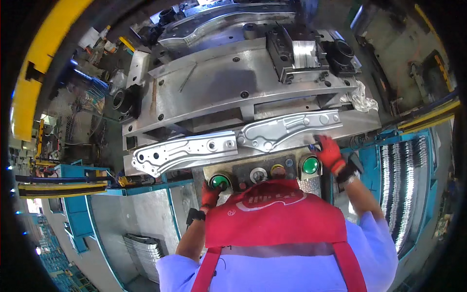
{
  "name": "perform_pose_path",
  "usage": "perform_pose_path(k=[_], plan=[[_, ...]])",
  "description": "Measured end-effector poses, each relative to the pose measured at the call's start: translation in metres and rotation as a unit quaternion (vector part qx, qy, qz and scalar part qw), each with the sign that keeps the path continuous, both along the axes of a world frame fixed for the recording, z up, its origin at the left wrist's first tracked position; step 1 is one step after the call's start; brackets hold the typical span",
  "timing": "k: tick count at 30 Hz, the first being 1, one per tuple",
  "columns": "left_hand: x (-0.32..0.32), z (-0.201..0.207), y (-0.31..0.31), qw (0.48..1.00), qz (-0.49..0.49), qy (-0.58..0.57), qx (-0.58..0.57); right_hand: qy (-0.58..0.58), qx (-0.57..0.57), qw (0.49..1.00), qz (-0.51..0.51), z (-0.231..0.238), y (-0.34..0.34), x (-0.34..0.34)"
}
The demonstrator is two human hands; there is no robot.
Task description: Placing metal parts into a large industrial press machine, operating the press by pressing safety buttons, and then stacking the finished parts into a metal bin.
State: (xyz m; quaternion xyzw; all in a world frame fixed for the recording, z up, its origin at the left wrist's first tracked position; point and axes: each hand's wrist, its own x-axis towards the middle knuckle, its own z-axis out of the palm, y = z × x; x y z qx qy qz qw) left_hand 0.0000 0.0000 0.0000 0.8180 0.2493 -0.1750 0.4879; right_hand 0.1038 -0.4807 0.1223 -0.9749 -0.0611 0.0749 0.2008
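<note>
My left hand (pixel 210 195), in a red glove, is at the left green push button (pixel 219 182), with a dark fingertip over the button; its fingers are apart and it holds nothing I can see. My right hand (pixel 330 154), also red-gloved, is raised just right of the other green push button (pixel 310 165), its fingers apart and empty. Beyond the buttons, two stamped sheet-metal parts lie end to end along the die's front ledge: a left one (pixel 187 151) with dark holes, and a right one (pixel 292 127) whose lower edge is near my right fingertips.
A large steel press die (pixel 209 82) fills the space ahead, with a block (pixel 304 53) at its right. Crumpled clear plastic (pixel 361 100) lies at its right corner. Stacked metal parts stand in a blue rack (pixel 423 194) at right and a bin (pixel 112 214) at left.
</note>
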Motion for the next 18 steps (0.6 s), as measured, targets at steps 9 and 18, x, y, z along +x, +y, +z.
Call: perform_pose_path(k=[9,18], plan=[[0.009,0.055,-0.02,0.999,0.001,-0.036,0.032,-0.1,-0.212,0.952,0.197,-0.005,0.019,0.095],[-0.054,0.065,0.002,0.96,0.137,-0.243,-0.002,-0.047,-0.082,0.981,0.168,0.066,-0.013,0.03]])
